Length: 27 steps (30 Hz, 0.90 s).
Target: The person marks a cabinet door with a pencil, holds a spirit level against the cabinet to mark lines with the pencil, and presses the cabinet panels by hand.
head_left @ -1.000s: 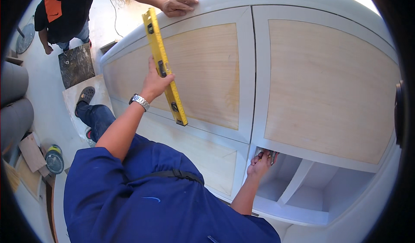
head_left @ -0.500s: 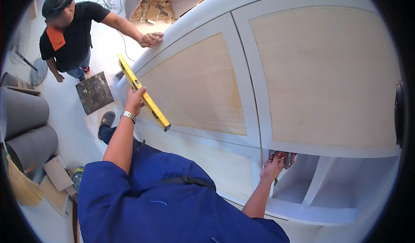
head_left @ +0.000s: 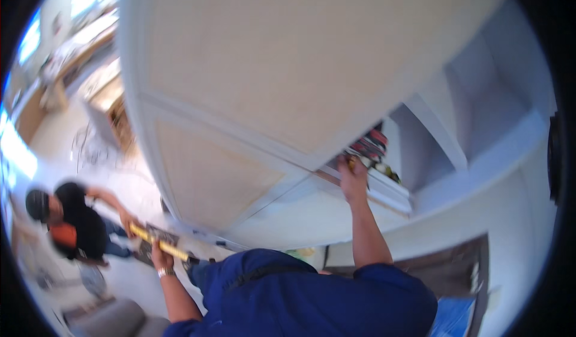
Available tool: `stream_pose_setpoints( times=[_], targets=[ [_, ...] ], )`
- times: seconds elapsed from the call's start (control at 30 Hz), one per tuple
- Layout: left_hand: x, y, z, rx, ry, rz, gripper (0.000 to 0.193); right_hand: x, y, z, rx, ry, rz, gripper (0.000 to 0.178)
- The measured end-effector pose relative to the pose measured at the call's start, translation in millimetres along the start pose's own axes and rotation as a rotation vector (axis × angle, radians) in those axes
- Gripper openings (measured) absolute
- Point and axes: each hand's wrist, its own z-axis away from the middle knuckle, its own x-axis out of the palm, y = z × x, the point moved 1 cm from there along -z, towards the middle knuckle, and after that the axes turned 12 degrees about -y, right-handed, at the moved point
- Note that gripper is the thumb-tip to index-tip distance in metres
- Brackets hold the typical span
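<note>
My left hand (head_left: 161,256), with a metal watch band at the wrist, is closed round a yellow spirit level (head_left: 174,251). The level slants across low on the left. A co-worker's hand (head_left: 130,223) is at its far end, apparently touching it. On the right, my right hand (head_left: 353,172) is at the cabinet's open compartment with its fingers curled in. Right by those fingers lie red-and-black items (head_left: 373,146), too blurred to name. Whatever the right hand grips is hidden. Above stands the pale wooden cabinet (head_left: 240,55) with white-framed panels.
Beside my right hand a slanted divider (head_left: 436,121) splits the open shelf. The co-worker (head_left: 84,217) in a black top stands at the left. Behind are a cluttered workbench (head_left: 99,91) and a tangled cable (head_left: 90,148); grey rolls (head_left: 114,319) lie at lower left.
My view has swung round and blurred. The co-worker's hand has left the cabinet's edge and come to the level's far end. My right hand remains at the compartment, where more red-and-black items show.
</note>
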Motion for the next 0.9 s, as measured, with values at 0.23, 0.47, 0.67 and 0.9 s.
stream_pose_setpoints(
  times=[0.23, 0.47, 0.67, 0.9],
  targets=[
    [-13, 29, -28, -0.114, 0.111, -0.159, 0.027, -13, -22, 4, 0.035, 0.051, -0.042, 0.026],
    [-11, 67, -19, 0.002, 0.209, -0.186, 0.043, -62, 10, 12, -0.064, 0.14, -0.486, 0.015],
    [-9, 98, -16, 0.037, 0.338, 0.038, 0.076, -132, -58, 16, -0.391, 0.272, -0.67, 0.025],
    [-36, 53, -27, -0.209, -0.167, -0.475, 0.037, -48, -19, 9, -0.266, 0.25, -0.383, 0.015]
  ],
)
